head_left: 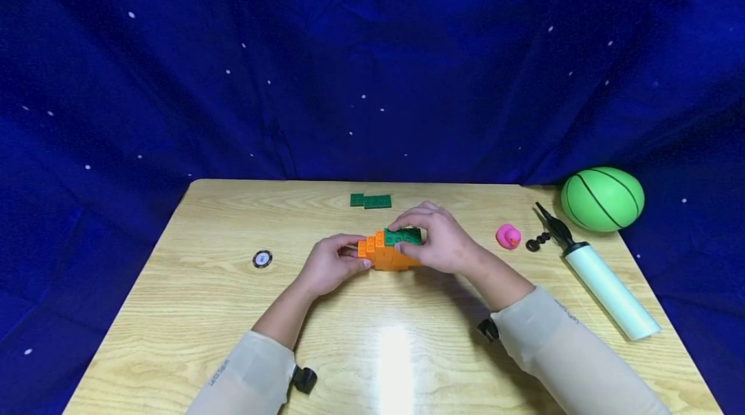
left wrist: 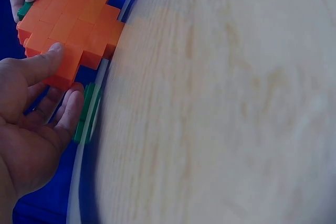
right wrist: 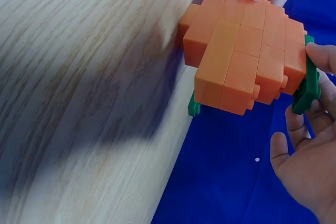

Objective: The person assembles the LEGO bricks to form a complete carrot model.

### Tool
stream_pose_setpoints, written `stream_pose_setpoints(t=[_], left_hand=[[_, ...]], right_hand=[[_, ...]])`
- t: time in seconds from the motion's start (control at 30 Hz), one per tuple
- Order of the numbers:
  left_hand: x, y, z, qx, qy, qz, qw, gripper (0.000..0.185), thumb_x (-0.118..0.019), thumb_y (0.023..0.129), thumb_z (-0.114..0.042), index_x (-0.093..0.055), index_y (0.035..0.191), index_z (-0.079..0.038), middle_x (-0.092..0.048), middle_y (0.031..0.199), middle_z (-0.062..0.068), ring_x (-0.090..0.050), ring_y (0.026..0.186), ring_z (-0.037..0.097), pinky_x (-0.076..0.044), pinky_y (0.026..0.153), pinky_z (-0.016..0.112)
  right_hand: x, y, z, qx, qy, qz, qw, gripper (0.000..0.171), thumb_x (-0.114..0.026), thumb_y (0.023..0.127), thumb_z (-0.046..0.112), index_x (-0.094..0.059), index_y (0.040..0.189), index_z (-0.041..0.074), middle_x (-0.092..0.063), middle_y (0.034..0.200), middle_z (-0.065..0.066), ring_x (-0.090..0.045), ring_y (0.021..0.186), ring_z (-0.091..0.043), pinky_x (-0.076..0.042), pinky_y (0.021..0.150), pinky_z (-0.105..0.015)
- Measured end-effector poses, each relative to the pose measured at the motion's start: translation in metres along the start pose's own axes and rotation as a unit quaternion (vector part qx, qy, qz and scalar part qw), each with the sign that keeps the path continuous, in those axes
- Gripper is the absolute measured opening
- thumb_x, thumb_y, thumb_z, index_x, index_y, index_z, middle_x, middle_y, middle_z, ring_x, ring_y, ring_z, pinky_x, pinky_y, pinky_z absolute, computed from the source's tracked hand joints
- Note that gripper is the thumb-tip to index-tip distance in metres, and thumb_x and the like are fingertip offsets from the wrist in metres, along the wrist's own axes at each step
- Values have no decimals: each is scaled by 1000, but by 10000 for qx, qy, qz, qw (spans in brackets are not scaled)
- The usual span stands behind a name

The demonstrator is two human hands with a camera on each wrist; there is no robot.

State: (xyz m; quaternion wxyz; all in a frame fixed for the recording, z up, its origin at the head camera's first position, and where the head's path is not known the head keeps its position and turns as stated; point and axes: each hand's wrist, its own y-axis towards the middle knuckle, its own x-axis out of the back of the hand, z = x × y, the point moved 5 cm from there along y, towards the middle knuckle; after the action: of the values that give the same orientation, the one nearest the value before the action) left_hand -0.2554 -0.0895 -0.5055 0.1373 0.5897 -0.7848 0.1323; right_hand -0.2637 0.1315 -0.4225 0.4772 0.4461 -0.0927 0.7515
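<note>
A stepped build of orange toy bricks [head_left: 391,258] is held upright over the middle of the table. My left hand [head_left: 333,265] grips its left end, with the thumb on the flat front face and the fingers behind. On the build's top sits a long green plate brick [head_left: 404,238], which my right hand [head_left: 439,238] pinches between thumb and fingers. The right wrist view shows this green plate brick [right wrist: 311,80] along the studded side of the orange bricks, tilted slightly off that side at one end. Farther back on the table lie two loose green plate bricks [head_left: 377,202].
A poker chip [head_left: 262,259] lies to the left on the wooden table [head_left: 174,324]. To the right are a pink rubber duck [head_left: 508,236], small black round pieces [head_left: 534,245], a pale hand pump [head_left: 611,292] and a green ball [head_left: 603,199]. A blue curtain [head_left: 372,66] hangs behind.
</note>
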Motion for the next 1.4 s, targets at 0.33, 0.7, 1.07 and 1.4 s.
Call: stream_pose_setpoints(t=[0.33,0.7,1.07,1.4], left_hand=[[0,0,2,103,-32,59,9999,45,-87,85,-12,-72,128,-11,-71,115,6,-71,96,18,-60,82,32],[0,0,1,125,0,150,9998,46,-87,85,-13,-72,128,-11,-72,111,6,-71,95,18,-60,81,33],[0,0,1,196,79,116,9997,47,-87,85,-13,-72,128,-12,-72,108,4,-70,95,18,-60,81,33],[2,0,-1,237,4,238,9994,49,-88,85,-12,-70,130,-11,-72,109,5,-69,98,20,-60,82,33]], right_hand=[[-3,-3,-4,-196,227,71,9995,29,-83,88,21,-78,117,21,-72,120,5,-57,110,-17,-49,85,-42],[-1,-10,-12,-395,340,260,9983,45,-86,87,24,-72,129,15,-69,129,-1,-58,125,-27,-45,106,-53],[-2,-28,-33,-899,311,370,9948,60,-89,84,27,-66,138,12,-66,132,-7,-62,111,-30,-51,93,-54],[-8,-41,-46,-1235,300,469,9908,59,-89,83,22,-66,133,1,-69,126,-12,-65,112,-35,-54,95,-52]])
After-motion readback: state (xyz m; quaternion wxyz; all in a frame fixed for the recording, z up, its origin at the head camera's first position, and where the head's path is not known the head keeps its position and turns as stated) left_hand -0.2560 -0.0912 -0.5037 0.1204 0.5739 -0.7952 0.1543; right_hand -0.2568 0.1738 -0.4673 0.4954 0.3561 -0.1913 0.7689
